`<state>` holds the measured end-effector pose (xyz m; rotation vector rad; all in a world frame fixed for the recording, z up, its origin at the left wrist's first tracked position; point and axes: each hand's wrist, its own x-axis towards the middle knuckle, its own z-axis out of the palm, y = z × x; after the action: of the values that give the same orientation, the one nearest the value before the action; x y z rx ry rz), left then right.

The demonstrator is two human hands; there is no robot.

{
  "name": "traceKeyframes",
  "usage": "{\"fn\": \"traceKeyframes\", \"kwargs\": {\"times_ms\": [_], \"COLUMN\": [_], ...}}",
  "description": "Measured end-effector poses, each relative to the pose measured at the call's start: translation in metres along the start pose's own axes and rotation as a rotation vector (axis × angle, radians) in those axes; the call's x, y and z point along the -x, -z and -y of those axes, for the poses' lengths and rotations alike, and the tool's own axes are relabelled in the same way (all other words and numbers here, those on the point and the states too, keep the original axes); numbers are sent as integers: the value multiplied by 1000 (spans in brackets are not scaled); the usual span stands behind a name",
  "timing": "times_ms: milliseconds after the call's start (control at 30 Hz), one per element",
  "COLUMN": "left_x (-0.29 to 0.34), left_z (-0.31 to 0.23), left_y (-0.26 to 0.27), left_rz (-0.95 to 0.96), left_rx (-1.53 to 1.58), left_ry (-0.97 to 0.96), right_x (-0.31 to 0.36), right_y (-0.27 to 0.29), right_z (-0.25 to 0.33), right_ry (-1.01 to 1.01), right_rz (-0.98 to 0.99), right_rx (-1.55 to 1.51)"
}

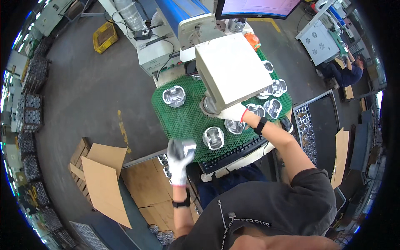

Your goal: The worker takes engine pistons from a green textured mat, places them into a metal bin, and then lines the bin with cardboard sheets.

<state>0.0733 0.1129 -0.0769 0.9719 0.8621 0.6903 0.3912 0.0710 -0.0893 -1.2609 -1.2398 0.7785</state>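
My left hand (178,168), in a white glove, is closed round a metal piston (182,151) at the left front edge of the green mat; both are smeared by motion. My right hand (231,113), also gloved, reaches under the white boxy machine head (233,68). Its fingers lie against another piston (208,106) and seem to grip it, though the machine head partly hides them. Between my hands, a loose piston (213,138) rests on the green mat (196,121). One more piston (174,96) sits alone at the mat's left.
Several pistons (273,108) cluster on the mat's right side. A keyboard (237,150) runs along the front edge, with a mouse (286,124) beside it. A monitor (258,9) stands at the back. Open cardboard (106,179) is at lower left; a rack of pistons (306,129) stands right.
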Motion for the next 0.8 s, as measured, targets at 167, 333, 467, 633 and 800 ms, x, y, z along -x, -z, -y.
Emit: {"fn": "traceKeyframes", "kwargs": {"times_ms": [167,333,467,633,800], "left_x": [114,174,176,182,185], "left_z": [51,72,76,47,56], "left_y": [96,108,94,74,83], "left_rz": [-280,-519,-442,-402,-424], "left_rx": [40,99,227,145,137], "left_ry": [226,287,263,242,227], "right_x": [-16,-17,-26,-29,-28], "right_y": [-3,-9,-11,-35,-42], "right_z": [8,-7,12,7,36], "right_ry": [-194,-168,-171,-2,51], "right_rz": [284,227,312,48,-77], "right_rx": [1040,1109,1035,1144,1138]}}
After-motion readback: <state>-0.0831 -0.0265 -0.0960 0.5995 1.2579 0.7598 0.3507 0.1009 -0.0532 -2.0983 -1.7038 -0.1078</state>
